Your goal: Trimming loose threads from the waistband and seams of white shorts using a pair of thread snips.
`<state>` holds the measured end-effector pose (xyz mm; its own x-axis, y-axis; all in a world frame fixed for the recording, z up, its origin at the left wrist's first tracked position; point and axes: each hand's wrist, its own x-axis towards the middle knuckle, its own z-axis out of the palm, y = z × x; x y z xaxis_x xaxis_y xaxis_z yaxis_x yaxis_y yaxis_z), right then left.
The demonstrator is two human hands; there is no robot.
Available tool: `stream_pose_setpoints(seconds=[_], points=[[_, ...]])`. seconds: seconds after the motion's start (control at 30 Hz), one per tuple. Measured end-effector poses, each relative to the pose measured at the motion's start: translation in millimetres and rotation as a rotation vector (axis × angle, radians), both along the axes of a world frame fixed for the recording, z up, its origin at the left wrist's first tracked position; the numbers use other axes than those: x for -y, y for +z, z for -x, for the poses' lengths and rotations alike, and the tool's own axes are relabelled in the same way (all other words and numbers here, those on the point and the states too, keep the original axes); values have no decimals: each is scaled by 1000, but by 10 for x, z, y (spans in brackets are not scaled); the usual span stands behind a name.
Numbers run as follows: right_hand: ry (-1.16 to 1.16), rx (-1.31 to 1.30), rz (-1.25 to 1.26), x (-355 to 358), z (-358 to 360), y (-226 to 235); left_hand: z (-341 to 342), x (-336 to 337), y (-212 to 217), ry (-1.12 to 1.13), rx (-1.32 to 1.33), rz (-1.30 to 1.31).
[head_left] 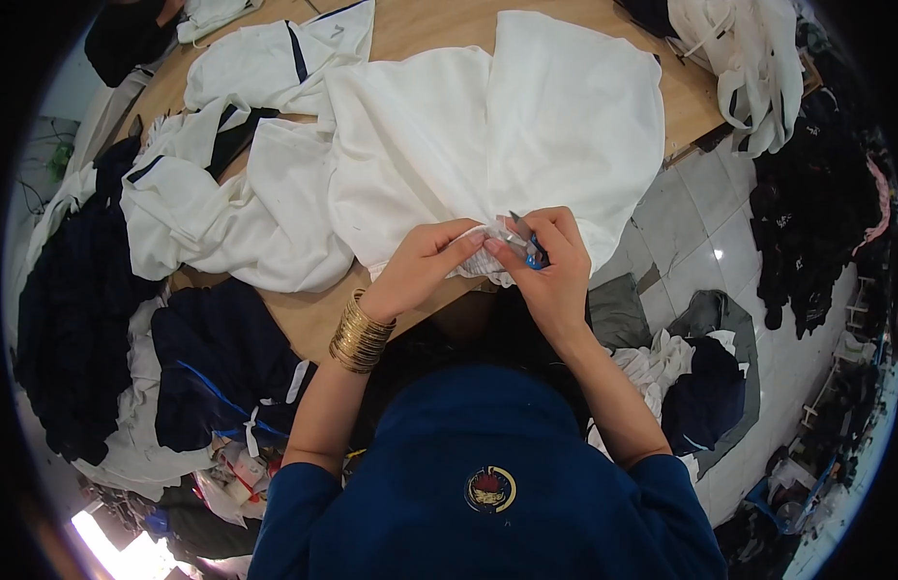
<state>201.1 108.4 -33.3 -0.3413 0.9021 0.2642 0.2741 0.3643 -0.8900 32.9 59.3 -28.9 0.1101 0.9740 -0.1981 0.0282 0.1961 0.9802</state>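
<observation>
A white garment is spread over the wooden table, its gathered waistband edge drawn toward me at the near side. My left hand pinches that gathered edge between thumb and fingers; gold bangles circle the wrist. In my right hand is a small pair of thread snips, blue at the grip with grey metal blades pointing up and left. The right thumb and fingertips meet the gathered fabric close beside the left fingertips. Whether the blades touch a thread is too small to tell.
More white pieces with navy trim lie on the wooden table to the left. Navy garments hang or lie at the near left. Dark clothing and a grey-and-white pile are on the tiled floor at right.
</observation>
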Motion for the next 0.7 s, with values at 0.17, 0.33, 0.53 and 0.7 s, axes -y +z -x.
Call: stream_pose_setpoints(seconds=[0.17,0.33,0.53,0.7], points=[[-11,39,47,-40,-27,139,-51,-7,72,44,-124,48],[48,-122,368,-144,-125,122,-80,-30,31,115,-108,-21],[177,-287,983,-212,-265,262,-54,-8,65,128,-77,37],[52,-466,844,-137,-245,283,-72,-30,49,165,-43,33]])
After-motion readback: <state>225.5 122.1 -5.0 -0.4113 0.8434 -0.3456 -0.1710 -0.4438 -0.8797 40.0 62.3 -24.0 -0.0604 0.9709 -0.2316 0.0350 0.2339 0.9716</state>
